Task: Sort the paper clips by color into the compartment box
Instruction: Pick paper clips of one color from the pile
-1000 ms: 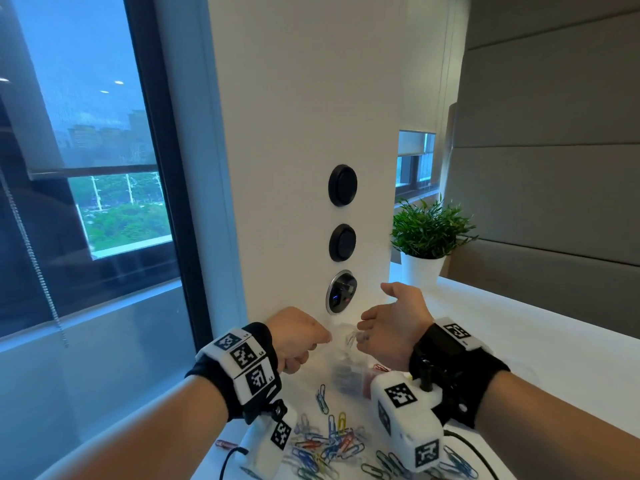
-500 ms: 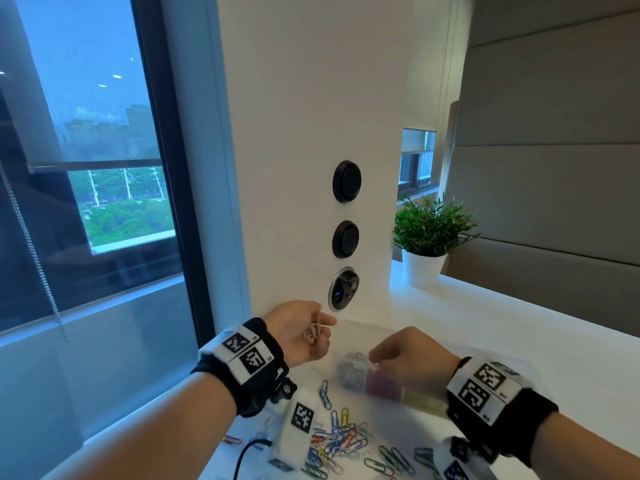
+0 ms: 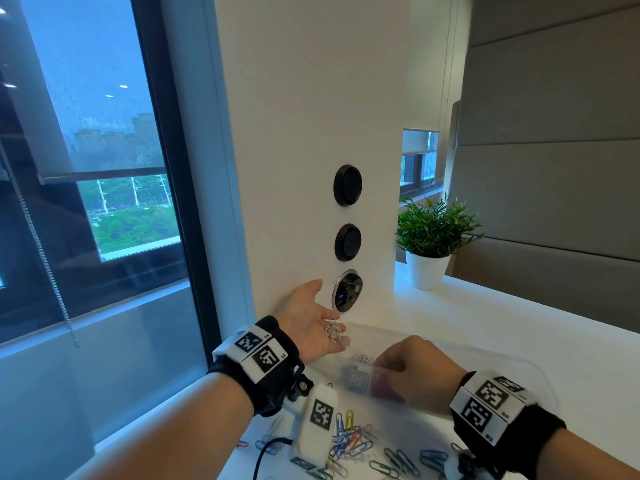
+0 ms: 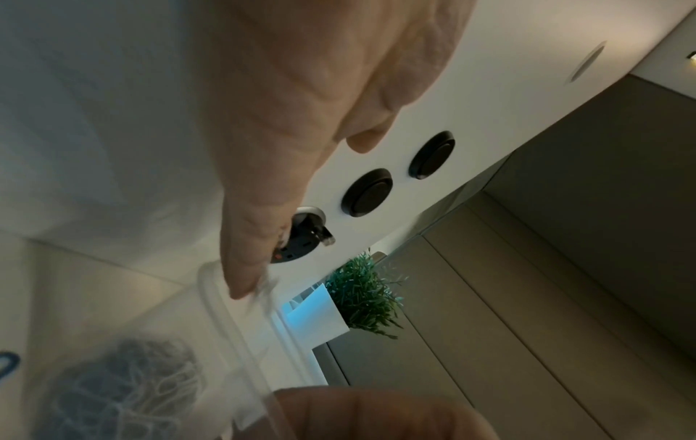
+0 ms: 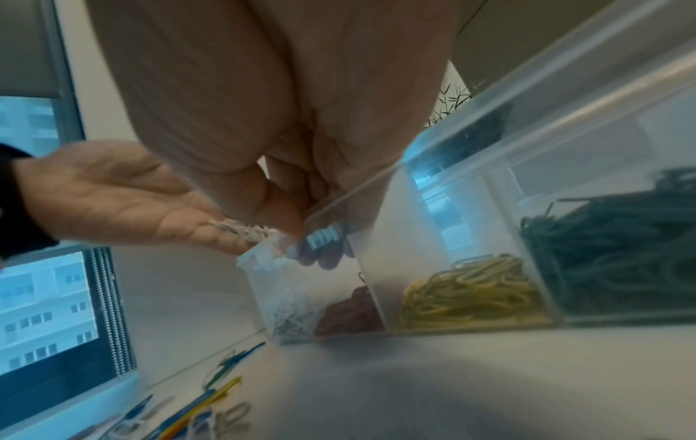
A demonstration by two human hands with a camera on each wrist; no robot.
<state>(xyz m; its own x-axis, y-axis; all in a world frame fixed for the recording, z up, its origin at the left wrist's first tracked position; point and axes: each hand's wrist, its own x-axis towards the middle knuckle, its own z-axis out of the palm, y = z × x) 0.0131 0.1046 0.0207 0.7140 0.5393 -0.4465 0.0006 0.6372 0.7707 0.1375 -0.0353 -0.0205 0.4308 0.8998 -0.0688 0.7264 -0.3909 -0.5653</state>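
The left hand (image 3: pixel 308 317) lies flat, palm up, white clips (image 3: pixel 334 332) on its fingertips above the box's (image 5: pixel 501 184) left end. The right hand (image 3: pixel 415 372) pinches the box's near wall. Mixed clips (image 3: pixel 353 441) lie on the near bench (image 3: pixel 519 327).

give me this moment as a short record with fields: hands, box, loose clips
left hand: open, palm up, white clips lying on its fingers over the box's end
right hand: grips the box rim
box: clear, on the table
compartments: white, red, yellow, dark green clips in separate sections
loose clips: mixed colours on the table, nearer the person than the box
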